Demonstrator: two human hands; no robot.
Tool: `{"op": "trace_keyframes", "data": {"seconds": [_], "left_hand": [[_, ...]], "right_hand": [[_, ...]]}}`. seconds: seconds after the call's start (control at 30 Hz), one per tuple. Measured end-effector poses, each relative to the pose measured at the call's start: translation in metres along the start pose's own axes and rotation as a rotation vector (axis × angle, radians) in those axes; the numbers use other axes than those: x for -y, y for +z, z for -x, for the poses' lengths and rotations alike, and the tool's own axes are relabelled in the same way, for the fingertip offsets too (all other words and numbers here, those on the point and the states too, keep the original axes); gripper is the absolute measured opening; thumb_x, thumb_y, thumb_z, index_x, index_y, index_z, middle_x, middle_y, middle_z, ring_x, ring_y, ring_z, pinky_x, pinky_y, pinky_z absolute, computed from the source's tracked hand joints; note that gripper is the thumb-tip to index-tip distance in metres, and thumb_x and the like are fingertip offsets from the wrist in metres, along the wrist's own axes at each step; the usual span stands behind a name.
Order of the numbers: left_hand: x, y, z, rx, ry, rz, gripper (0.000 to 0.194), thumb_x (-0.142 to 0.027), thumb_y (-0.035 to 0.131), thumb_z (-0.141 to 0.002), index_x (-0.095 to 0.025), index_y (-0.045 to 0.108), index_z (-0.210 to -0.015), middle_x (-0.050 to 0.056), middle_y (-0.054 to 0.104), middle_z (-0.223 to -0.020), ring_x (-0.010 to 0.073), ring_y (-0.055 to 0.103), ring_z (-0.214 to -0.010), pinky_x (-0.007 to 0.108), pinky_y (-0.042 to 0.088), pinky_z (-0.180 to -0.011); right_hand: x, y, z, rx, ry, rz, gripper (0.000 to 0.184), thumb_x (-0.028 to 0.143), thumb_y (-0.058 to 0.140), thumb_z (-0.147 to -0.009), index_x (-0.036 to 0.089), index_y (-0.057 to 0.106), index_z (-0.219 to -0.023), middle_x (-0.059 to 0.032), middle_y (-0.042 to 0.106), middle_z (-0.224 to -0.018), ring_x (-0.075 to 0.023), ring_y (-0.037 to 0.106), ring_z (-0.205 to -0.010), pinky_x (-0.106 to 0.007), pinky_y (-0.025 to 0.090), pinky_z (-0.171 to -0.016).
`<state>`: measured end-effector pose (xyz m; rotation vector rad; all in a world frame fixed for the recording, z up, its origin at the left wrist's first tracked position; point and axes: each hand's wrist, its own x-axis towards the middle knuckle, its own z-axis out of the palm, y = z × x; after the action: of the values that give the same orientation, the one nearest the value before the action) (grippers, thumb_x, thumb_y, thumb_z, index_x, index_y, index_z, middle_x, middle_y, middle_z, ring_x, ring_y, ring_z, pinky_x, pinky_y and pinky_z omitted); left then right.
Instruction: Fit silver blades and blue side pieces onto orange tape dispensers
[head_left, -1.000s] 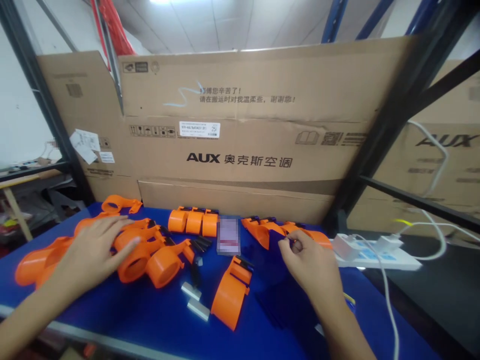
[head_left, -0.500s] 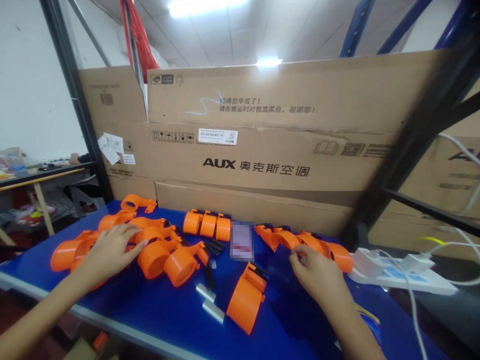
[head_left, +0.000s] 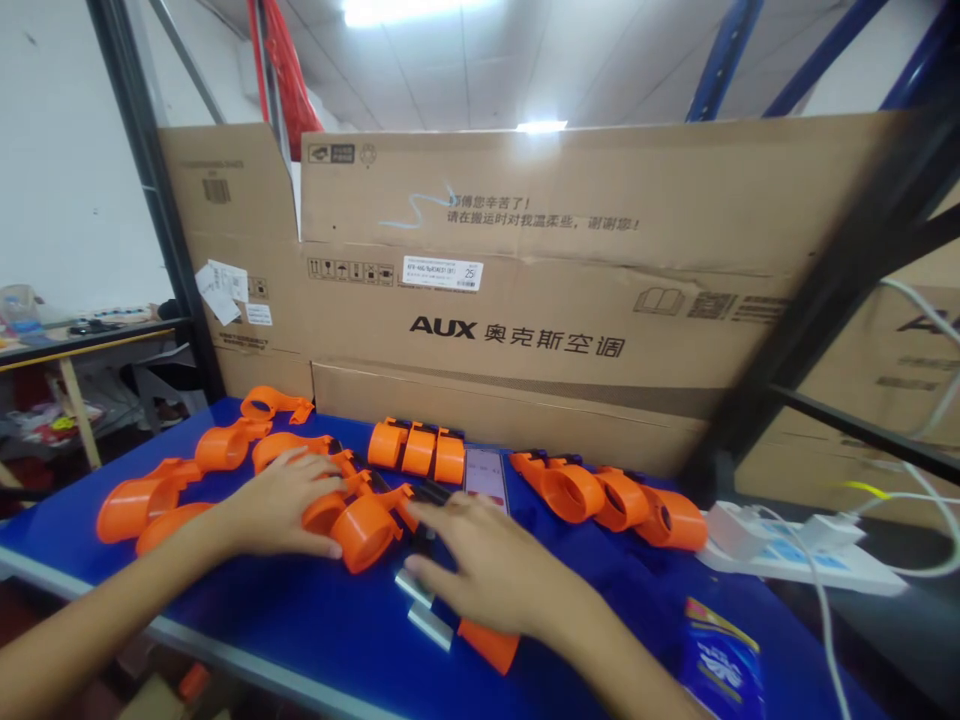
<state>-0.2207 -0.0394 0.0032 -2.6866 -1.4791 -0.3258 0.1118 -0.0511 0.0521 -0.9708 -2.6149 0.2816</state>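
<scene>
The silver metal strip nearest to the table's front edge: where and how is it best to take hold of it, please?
Probably best to pinch the silver metal strip by its two long edges, at mid-length, from above and the front: it is narrow and lies flat, while the right hand and an orange plastic piece crowd its right side.

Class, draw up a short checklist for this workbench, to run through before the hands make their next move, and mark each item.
1. Left hand at the orange parts: ok.
2. Right hand clear of the metal pieces: not ok, its thumb is over one.
3. Phone fully in view: not ok, the right hand covers its lower part.
4. Plugs seated in the power strip: cannot tell.
5. Blue packet away from both hands: ok.
</scene>
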Motion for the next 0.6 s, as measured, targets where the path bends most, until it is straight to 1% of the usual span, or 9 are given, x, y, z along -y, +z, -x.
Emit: {"op": "trace_keyframes", "data": {"seconds": [0.07, 0.13, 0.2, 0.27, 0.33, 0.4, 0.47, 0.53, 0.6], "left_hand": [[0.009, 0.001, -0.003, -0.006, -0.004, 0.012, 0.067, -0.079, 0.067, -0.077, -0.033, 0.072, -0.126, 0.011, 0.070, -0.132, 0.0392, 0.060, -0.124, 0.056, 0.033, -0.113], [0.019, 0.000, -0.004, -0.009, -0.016, 0.016, 0.065, -0.079, 0.067, -0.076, -0.033, 0.074, -0.121, 0.010, 0.071, -0.127, 0.0378, 0.062, -0.119, 0.053, 0.036, -0.110], [0.029, -0.003, -0.006, 0.010, -0.003, 0.031, 0.066, -0.080, 0.069, -0.074, -0.033, 0.073, -0.121, 0.009, 0.072, -0.126, 0.0374, 0.062, -0.118, 0.052, 0.035, -0.109], [0.039, -0.007, -0.008, 0.047, 0.021, 0.052, 0.067, -0.079, 0.071, -0.072, -0.033, 0.073, -0.120, 0.008, 0.072, -0.124, 0.0363, 0.063, -0.116, 0.051, 0.034, -0.109], [0.048, -0.010, -0.011, 0.075, 0.022, 0.060, 0.068, -0.080, 0.072, -0.070, -0.033, 0.073, -0.120, 0.008, 0.072, -0.122, 0.0355, 0.064, -0.113, 0.049, 0.035, -0.107], [0.057, -0.012, -0.014, 0.091, 0.008, 0.064, 0.071, -0.081, 0.074, -0.067, -0.032, 0.072, -0.119, 0.008, 0.073, -0.119, 0.0347, 0.065, -0.108, 0.047, 0.039, -0.103], [0.064, -0.012, -0.015, 0.095, -0.008, 0.073, 0.070, -0.080, 0.074, -0.067, -0.031, 0.072, -0.117, 0.008, 0.073, -0.116, 0.0335, 0.065, -0.104, 0.044, 0.042, -0.097], [0.070, -0.011, -0.015, 0.086, -0.030, 0.084, 0.065, -0.079, 0.071, -0.072, -0.029, 0.073, -0.113, 0.008, 0.073, -0.112, 0.0319, 0.066, -0.100, 0.041, 0.043, -0.094], [0.074, -0.010, -0.014, 0.079, -0.050, 0.097, 0.058, -0.075, 0.067, -0.079, -0.027, 0.074, -0.111, 0.008, 0.073, -0.111, 0.0305, 0.066, -0.098, 0.040, 0.043, -0.093]], "right_hand": [[0.015, 0.010, -0.019, 0.112, -0.018, 0.028, 0.043, 0.049, 0.064, -0.092, 0.021, 0.071, -0.125, -0.0134, 0.077, -0.109, -0.0329, 0.069, -0.102, -0.043, 0.050, -0.089], [0.020, 0.018, -0.035, 0.129, -0.019, 0.063, 0.044, 0.049, 0.062, -0.094, 0.019, 0.069, -0.126, -0.0148, 0.076, -0.114, -0.0335, 0.069, -0.106, -0.043, 0.049, -0.091], [0.020, 0.024, -0.049, 0.153, -0.006, 0.069, 0.047, 0.052, 0.061, -0.094, 0.020, 0.067, -0.127, -0.0134, 0.077, -0.113, -0.0329, 0.070, -0.104, -0.042, 0.050, -0.089], [0.021, 0.030, -0.060, 0.187, 0.005, 0.056, 0.052, 0.058, 0.064, -0.091, 0.021, 0.066, -0.127, -0.0123, 0.077, -0.112, -0.0326, 0.072, -0.100, -0.041, 0.053, -0.084], [0.024, 0.038, -0.070, 0.195, 0.010, 0.065, 0.057, 0.060, 0.068, -0.087, 0.021, 0.064, -0.129, -0.0139, 0.076, -0.116, -0.0338, 0.073, -0.101, -0.041, 0.055, -0.082], [0.029, 0.048, -0.079, 0.168, 0.037, 0.112, 0.055, 0.052, 0.069, -0.088, 0.019, 0.062, -0.131, -0.0169, 0.076, -0.118, -0.0351, 0.074, -0.102, -0.042, 0.056, -0.081], [0.034, 0.057, -0.087, 0.130, 0.077, 0.159, 0.041, 0.035, 0.065, -0.092, 0.016, 0.062, -0.129, -0.0190, 0.077, -0.112, -0.0348, 0.075, -0.100, -0.042, 0.056, -0.081], [0.037, 0.060, -0.094, 0.098, 0.107, 0.174, 0.030, 0.021, 0.057, -0.094, 0.015, 0.065, -0.122, -0.0199, 0.078, -0.104, -0.0338, 0.076, -0.097, -0.041, 0.055, -0.081], [0.037, 0.057, -0.099, 0.061, 0.131, 0.166, 0.025, 0.016, 0.054, -0.094, 0.013, 0.068, -0.114, -0.0207, 0.078, -0.099, -0.0338, 0.076, -0.095, -0.040, 0.055, -0.080]]}}
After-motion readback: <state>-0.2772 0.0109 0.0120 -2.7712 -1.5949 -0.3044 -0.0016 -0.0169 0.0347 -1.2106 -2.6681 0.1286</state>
